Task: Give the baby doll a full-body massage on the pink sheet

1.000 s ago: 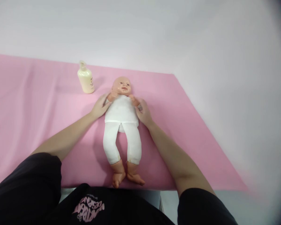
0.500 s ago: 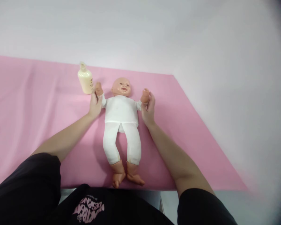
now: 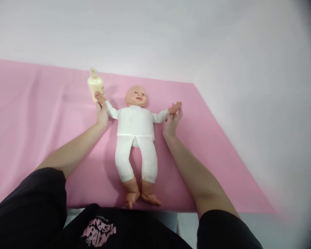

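Note:
A baby doll [image 3: 136, 121] in a white top and white trousers lies on its back, feet toward me, arms stretched out to both sides. My left hand [image 3: 102, 114] grips the doll's arm on the left near its wrist. On the other side, my right hand [image 3: 172, 122] is closed around the doll's right-side wrist, thumb in front and fingers behind. Part of the fingers of both hands is hidden by the doll's arms. Just behind the doll's left-side hand stands a pale yellow pump bottle [image 3: 94, 84], partly covered by that hand.
A pink sheet [image 3: 49, 114] covers the table, with soft folds on the left. Its far edge runs behind the bottle, and its right edge slants toward me. Beyond it is a plain white surface [image 3: 145, 41]. My black shirt [image 3: 134, 228] is at the near edge.
Both my hands have moved outward, drawing the doll's arms apart and straighter. The doll's left-side hand now overlaps the bottle. Its body stays in nearly the same place.

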`<state>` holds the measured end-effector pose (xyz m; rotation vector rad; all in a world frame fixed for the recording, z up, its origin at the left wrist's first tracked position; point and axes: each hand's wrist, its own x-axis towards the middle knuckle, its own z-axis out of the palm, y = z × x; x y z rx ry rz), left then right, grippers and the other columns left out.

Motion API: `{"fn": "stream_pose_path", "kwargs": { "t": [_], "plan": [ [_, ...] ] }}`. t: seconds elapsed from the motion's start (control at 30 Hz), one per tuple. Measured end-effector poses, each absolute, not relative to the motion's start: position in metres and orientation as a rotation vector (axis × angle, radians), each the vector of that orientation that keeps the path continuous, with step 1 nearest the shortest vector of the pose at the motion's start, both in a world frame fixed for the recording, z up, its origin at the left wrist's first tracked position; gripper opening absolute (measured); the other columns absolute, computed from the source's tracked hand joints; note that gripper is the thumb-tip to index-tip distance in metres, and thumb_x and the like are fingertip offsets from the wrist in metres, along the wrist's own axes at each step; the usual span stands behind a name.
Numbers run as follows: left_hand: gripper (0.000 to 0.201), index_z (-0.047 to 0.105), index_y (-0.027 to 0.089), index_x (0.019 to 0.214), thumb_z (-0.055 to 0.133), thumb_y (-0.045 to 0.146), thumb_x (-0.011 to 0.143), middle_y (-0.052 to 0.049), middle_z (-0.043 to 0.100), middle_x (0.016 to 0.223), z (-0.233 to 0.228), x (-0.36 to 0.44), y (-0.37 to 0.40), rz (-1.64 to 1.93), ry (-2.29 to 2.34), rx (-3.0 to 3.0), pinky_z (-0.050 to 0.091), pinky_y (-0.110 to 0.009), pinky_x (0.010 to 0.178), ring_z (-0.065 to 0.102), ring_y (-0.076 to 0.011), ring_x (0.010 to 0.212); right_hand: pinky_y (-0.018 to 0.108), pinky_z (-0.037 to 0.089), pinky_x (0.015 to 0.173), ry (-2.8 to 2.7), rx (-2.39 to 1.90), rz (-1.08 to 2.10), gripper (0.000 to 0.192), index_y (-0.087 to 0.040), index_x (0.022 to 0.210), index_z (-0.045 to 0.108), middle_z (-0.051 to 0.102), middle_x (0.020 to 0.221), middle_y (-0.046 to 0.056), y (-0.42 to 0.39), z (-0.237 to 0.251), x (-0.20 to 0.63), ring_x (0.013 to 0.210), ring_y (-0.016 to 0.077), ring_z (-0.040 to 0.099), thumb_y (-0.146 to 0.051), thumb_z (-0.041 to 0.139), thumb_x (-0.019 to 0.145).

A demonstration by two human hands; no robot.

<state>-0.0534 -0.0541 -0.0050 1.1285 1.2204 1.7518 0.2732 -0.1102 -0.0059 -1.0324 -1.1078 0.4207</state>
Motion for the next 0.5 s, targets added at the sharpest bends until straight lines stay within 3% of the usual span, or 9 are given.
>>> {"fn": "stream_pose_path", "kwargs": {
  "t": [0.1, 0.17, 0.3, 0.4, 0.5],
  "plan": [
    [0.068, 0.043, 0.026, 0.144, 0.055, 0.071, 0.094, -0.013, 0.047, 0.159, -0.001, -0.049, -0.065, 1.748, 1.085, 1.448, 0.034, -0.043, 0.127, 0.045, -0.0251, 0.15, 0.058, 0.038, 0.124, -1.318, -0.972, 0.355, 0.068, -0.031, 0.155, 0.032, 0.036, 0.165, 0.011, -0.123, 0.004, 0.259, 0.152, 0.0261, 0.041, -0.045, 0.056, 0.094],
    [0.074, 0.042, 0.025, 0.148, 0.054, 0.073, 0.093, -0.015, 0.045, 0.16, 0.002, -0.045, -0.073, 1.672, 1.023, 1.675, 0.031, -0.046, 0.128, 0.042, -0.0277, 0.152, 0.056, 0.039, 0.123, -1.475, -0.966, 0.346, 0.061, -0.03, 0.152, 0.039, 0.047, 0.157, 0.011, -0.128, 0.006, 0.253, 0.146, 0.0266, 0.048, -0.048, 0.057, 0.096],
    [0.068, 0.055, 0.021, 0.142, 0.053, 0.069, 0.094, -0.018, 0.061, 0.143, 0.009, -0.035, -0.085, 1.298, 0.963, 2.174, 0.036, -0.057, 0.121, 0.055, -0.035, 0.136, 0.056, 0.042, 0.12, -1.868, -0.967, 0.219, 0.044, -0.032, 0.143, 0.055, 0.064, 0.141, 0.009, -0.13, 0.004, 0.249, 0.133, 0.0276, 0.058, -0.038, 0.051, 0.1],
    [0.06, 0.057, 0.02, 0.141, 0.049, 0.061, 0.098, -0.017, 0.066, 0.136, 0.013, -0.031, -0.091, 1.146, 0.977, 2.367, 0.039, -0.06, 0.117, 0.059, -0.0355, 0.128, 0.056, 0.044, 0.117, -1.964, -0.941, 0.135, 0.046, -0.032, 0.146, 0.054, 0.064, 0.14, 0.009, -0.129, 0.001, 0.25, 0.131, 0.0277, 0.058, -0.03, 0.045, 0.101],
    [0.061, 0.054, 0.02, 0.143, 0.048, 0.061, 0.099, -0.018, 0.065, 0.136, 0.016, -0.031, -0.094, 1.222, 1.007, 2.336, 0.039, -0.058, 0.117, 0.059, -0.0346, 0.128, 0.055, 0.044, 0.119, -1.886, -0.945, 0.162, 0.047, -0.031, 0.148, 0.051, 0.062, 0.142, 0.01, -0.128, -0.001, 0.251, 0.134, 0.0271, 0.057, -0.033, 0.048, 0.101]
  ]
}}
